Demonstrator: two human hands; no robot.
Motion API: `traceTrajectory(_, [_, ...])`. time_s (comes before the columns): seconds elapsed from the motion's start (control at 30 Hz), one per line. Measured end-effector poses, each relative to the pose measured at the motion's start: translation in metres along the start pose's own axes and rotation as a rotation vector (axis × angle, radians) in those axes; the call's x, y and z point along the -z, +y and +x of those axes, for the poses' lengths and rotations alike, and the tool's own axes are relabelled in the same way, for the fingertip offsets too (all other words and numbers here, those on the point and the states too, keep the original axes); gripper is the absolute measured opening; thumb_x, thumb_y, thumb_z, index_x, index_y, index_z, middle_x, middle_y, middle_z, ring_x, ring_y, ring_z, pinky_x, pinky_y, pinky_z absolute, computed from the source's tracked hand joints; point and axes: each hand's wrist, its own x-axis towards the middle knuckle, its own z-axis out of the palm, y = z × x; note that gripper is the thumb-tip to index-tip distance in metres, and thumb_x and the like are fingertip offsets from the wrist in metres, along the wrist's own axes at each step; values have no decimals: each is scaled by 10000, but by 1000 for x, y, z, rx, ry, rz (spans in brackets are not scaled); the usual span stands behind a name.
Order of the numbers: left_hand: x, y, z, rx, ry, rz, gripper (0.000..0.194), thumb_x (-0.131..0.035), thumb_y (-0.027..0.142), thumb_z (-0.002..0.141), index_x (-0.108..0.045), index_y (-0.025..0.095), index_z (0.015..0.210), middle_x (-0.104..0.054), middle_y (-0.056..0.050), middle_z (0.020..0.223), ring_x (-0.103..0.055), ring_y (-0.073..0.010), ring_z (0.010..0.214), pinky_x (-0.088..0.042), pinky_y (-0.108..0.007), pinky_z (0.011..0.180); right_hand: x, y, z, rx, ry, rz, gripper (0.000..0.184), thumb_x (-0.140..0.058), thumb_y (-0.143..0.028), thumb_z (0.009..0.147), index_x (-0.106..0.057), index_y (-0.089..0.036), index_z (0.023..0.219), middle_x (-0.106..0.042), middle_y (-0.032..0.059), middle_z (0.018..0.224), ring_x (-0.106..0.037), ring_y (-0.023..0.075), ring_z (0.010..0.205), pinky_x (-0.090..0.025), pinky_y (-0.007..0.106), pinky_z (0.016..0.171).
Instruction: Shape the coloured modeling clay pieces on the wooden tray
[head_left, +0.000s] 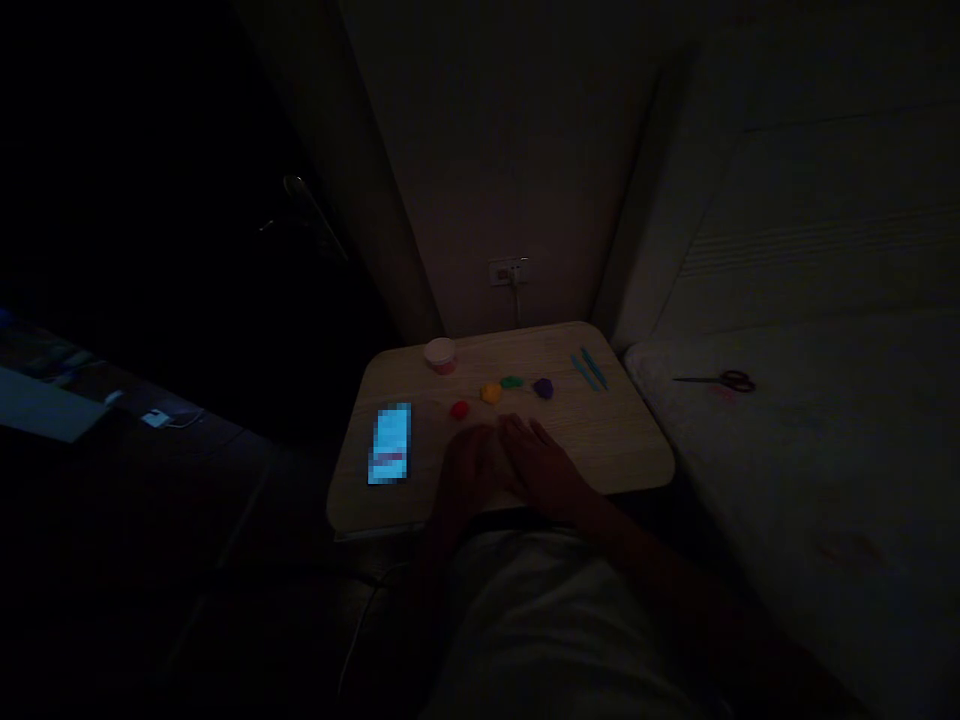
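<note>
In dim light, my left hand (466,468) is at the near edge of the small wooden table (622,450), its fingers curled inward; anything inside them is hidden. Beside it, my right hand (544,465) lies with fingers stretched forward and slightly apart, close to the left. Just beyond the hands are lumps that look like modelling clay: a red lump (459,410), a yellow-orange lump (490,393), a green lump (512,382) and a purple lump (544,388). No lump is visibly held.
A lit phone (390,443) lies at the table's left. Behind it stands a lidded tub (441,356). Two blue stick-like tools (589,370) rest at the far right. Scissors (720,380) lie on the pale surface to the right. A plugged wall socket (508,271) is behind the table.
</note>
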Motion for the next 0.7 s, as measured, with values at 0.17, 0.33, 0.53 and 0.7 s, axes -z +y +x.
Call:
traceTrajectory(0.17, [1, 0, -6, -39, -31, 38, 490, -535, 140, 890, -547, 193, 1377, -609, -135, 1396, -558, -283, 1308, -435, -516, 1149, 5, -6, -10, -20, -34, -47, 830, -534, -523, 983, -290, -7, 1585, -265, 273, 1644, -205, 384, 1555, -225, 588, 1244])
traceTrajectory(0.33, [1, 0, 0, -47, -79, 48, 490, -523, 157, 894, -537, 177, 1383, -602, -153, 1396, -560, -295, 1299, -436, -530, 1139, 1, 0, 4, -29, -48, -19, 777, -500, -533, 999, -369, 5, 1544, -348, 303, 1597, -267, 390, 1534, -259, 590, 1226])
traceTrajectory(0.53, [3, -1, 1, -72, -77, 60, 494, -547, 182, 892, -533, 182, 1386, -597, -154, 1397, -554, -301, 1309, -432, -529, 1145, -2, 0, 1, -35, -11, 6, 726, -503, -425, 1011, -305, -20, 1579, -262, 279, 1642, -196, 371, 1560, -240, 596, 1234])
traceTrajectory(0.7, [2, -3, -2, -74, -78, 79, 503, -554, 184, 898, -518, 196, 1400, -591, -142, 1409, -547, -293, 1325, -429, -521, 1153, -2, 4, -8, -63, 30, 131, 644, -514, -318, 1010, -325, -103, 1587, -349, 225, 1625, -296, 343, 1533, -271, 608, 1224])
